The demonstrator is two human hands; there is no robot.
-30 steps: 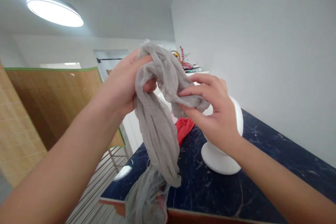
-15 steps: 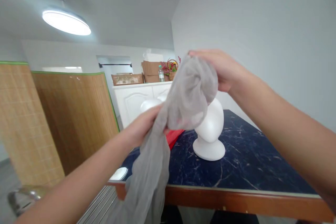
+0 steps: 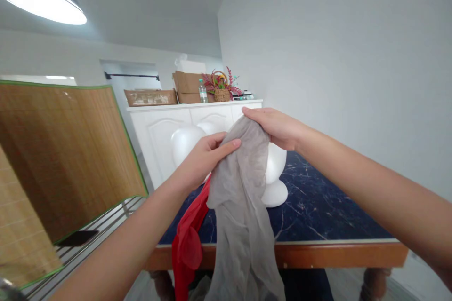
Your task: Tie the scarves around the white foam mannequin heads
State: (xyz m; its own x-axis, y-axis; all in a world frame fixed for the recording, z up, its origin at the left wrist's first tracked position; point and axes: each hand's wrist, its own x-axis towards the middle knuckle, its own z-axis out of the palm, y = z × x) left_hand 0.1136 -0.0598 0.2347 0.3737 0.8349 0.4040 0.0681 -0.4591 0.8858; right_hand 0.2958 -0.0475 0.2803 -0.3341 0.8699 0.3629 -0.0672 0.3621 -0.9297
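Both my hands hold a sheer grey stocking (image 3: 243, 202) over a white foam mannequin head (image 3: 274, 169) that stands on the dark marbled table (image 3: 318, 207). My left hand (image 3: 203, 157) grips the cloth's near left edge, thumb on top. My right hand (image 3: 277, 127) is closed on the cloth's top at the far side of the head. The grey cloth drapes down past the table's front edge and hides most of the head. A red stocking (image 3: 189, 235) hangs off the table edge to its left.
A second white foam head (image 3: 185, 143) stands behind my left hand. A white cabinet (image 3: 158, 127) at the back carries cardboard boxes, a bottle and a flower basket (image 3: 221, 88). A bamboo screen (image 3: 60, 150) and a metal rack (image 3: 88, 235) are on the left.
Both hands moved forward and down, bringing the grey cloth onto the white head on the table. The view has pulled back, and the red stocking now shows hanging over the table edge.
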